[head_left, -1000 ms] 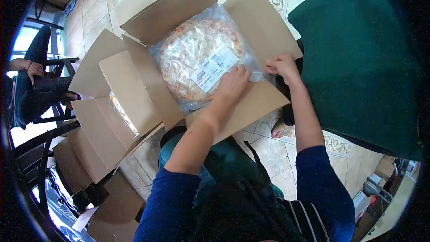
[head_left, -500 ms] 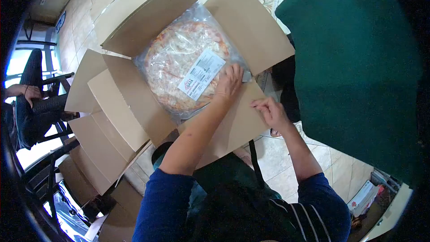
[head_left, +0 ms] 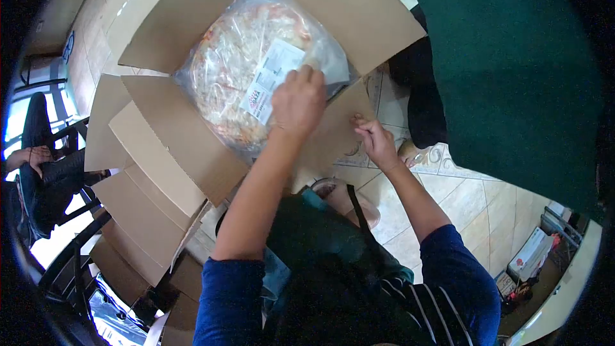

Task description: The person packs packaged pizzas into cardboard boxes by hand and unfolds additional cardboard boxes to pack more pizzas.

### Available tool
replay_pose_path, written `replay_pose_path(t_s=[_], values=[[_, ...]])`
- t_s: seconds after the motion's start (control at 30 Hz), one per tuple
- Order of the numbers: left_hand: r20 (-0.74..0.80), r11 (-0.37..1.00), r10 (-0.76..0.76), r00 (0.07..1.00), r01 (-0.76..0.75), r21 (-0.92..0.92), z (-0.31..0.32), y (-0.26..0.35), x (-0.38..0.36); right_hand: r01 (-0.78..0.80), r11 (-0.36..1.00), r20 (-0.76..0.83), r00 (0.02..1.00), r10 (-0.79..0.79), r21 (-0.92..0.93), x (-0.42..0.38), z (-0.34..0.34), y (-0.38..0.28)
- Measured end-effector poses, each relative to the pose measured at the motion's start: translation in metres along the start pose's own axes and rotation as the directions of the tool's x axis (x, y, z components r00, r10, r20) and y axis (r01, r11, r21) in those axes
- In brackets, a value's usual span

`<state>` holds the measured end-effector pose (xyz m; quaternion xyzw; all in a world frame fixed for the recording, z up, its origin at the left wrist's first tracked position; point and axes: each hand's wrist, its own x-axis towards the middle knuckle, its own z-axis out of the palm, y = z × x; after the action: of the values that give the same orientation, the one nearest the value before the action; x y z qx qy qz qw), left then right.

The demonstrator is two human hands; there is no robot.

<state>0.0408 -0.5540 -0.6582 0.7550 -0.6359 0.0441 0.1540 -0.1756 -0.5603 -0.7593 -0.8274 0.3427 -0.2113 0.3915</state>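
Note:
A pizza (head_left: 224, 67) in a clear plastic bag, with a white printed label (head_left: 275, 74), lies in an open cardboard box (head_left: 186, 131). My left hand (head_left: 300, 104) is closed, knuckles up, on the bag's near side beside the label; its fingertips are hidden. At the box's near right, the fingers of my right hand (head_left: 378, 143) are pinched at the edge of the near flap (head_left: 339, 122). The other flaps stand spread outward around the pizza.
More folded cardboard (head_left: 138, 218) stands at the left. A dark green cloth-like surface (head_left: 512, 77) fills the right side. A seated person's hand (head_left: 38, 157) rests on a leg at far left. Tiled floor (head_left: 448, 198) shows below right.
My left hand has shifted left over the bag and curled into a tighter grip. The bagged pizza looks slightly raised at its near right side. My right hand has moved a little up and left.

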Motion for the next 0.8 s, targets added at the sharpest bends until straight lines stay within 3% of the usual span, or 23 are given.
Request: replay_pose_path(t_s=[0.07, 0.13, 0.2, 0.27, 0.3, 0.37, 0.43, 0.53, 0.6, 0.63, 0.7, 0.8], values=[[-0.126, 0.988, -0.088, 0.988, 0.07, -0.138, -0.024, -0.009, 0.004, -0.279, 0.92, -0.011, 0.956, 0.294, 0.276, 0.023, -0.026, -0.037], [-0.153, 0.979, -0.14, 0.978, 0.114, -0.17, -0.042, -0.02, 0.007, -0.039, 0.999, -0.165, 0.986, 0.036, -0.013, 0.06, -0.056, -0.065], [-0.175, 0.967, -0.199, 0.964, 0.164, -0.195, -0.054, -0.028, 0.007, 0.167, 0.957, -0.209, 0.953, -0.218, -0.237, 0.101, -0.063, -0.077], [-0.225, 0.958, -0.212, 0.951, 0.156, -0.242, -0.059, -0.035, 0.008, 0.205, 0.881, 0.063, 0.978, -0.197, -0.426, 0.133, -0.045, -0.077], [-0.232, 0.955, -0.235, 0.944, 0.181, -0.233, -0.06, -0.035, 0.009, 0.218, 0.878, 0.074, 0.976, -0.206, -0.425, 0.145, -0.031, -0.067], [-0.235, 0.957, -0.243, 0.941, 0.192, -0.219, -0.062, -0.036, 0.006, 0.231, 0.684, 0.284, 0.958, -0.036, -0.692, 0.158, 0.002, -0.042], [-0.242, 0.959, -0.25, 0.938, 0.205, -0.195, -0.067, -0.042, 0.006, 0.208, 0.736, 0.24, 0.969, -0.063, -0.645, 0.165, -0.017, -0.063], [-0.134, 0.97, -0.236, 0.963, 0.224, -0.096, -0.078, -0.048, 0.008, 0.17, 0.823, 0.133, 0.984, -0.115, -0.542, 0.167, -0.031, -0.076], [-0.132, 0.974, -0.226, 0.965, 0.22, -0.055, -0.084, -0.053, 0.013, 0.275, 0.643, 0.33, 0.943, -0.036, -0.715, 0.174, -0.009, -0.055], [-0.134, 0.975, -0.222, 0.966, 0.218, -0.047, -0.087, -0.057, 0.014, 0.275, 0.647, 0.326, 0.944, -0.042, -0.711, 0.175, -0.009, -0.053], [-0.132, 0.975, -0.22, 0.967, 0.214, -0.058, -0.091, -0.065, 0.011, 0.127, 0.733, 0.164, 0.986, -0.022, -0.668, 0.175, -0.008, -0.054], [-0.114, 0.971, -0.225, 0.968, 0.212, -0.11, -0.094, -0.074, 0.013, 0.221, 0.725, 0.161, 0.975, -0.151, -0.652, 0.163, -0.016, -0.072]])
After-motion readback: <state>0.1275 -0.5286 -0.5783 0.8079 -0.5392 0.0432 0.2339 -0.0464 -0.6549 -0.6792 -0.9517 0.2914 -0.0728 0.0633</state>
